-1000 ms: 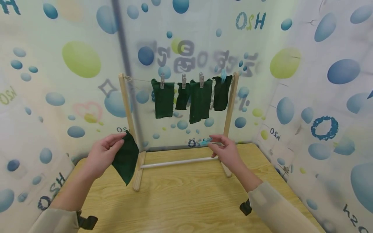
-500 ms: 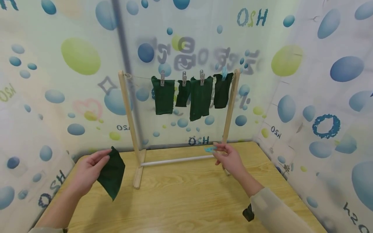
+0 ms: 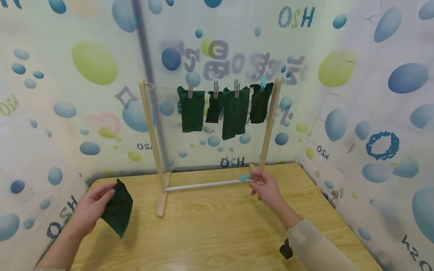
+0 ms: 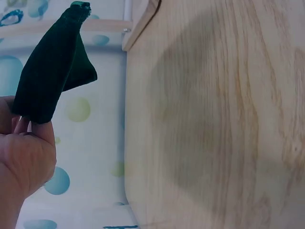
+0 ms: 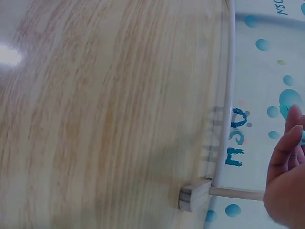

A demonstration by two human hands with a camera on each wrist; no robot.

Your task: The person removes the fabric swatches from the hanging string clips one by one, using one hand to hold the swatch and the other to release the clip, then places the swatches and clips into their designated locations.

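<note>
My left hand (image 3: 89, 210) pinches a dark green cloth (image 3: 118, 210) by its upper edge, and the cloth hangs over the left part of the table. In the left wrist view the same cloth (image 4: 50, 67) rises folded from the fingertips. Between thumb and fingers of my right hand (image 3: 268, 190) is a light blue clothespin (image 3: 245, 178), level with the rack's lower bar. Several green cloths, one being the wide left cloth (image 3: 192, 111), hang from the string behind. Grey clothespins (image 3: 190, 89) hold most of them; a light blue clothespin (image 3: 263, 83) holds the rightmost.
A wooden rack stands at the table's back, with a left post (image 3: 151, 135), a right post (image 3: 270, 128) and a white lower bar (image 3: 203, 185). Its left foot (image 3: 162, 203) reaches forward on the wooden table (image 3: 203, 233). Patterned curtains (image 3: 217, 22) enclose the table.
My left hand has moved left and down with the green cloth, away from the rack's left post. The right hand has lowered slightly with the clothespin. The hanging cloths stay on the string.
</note>
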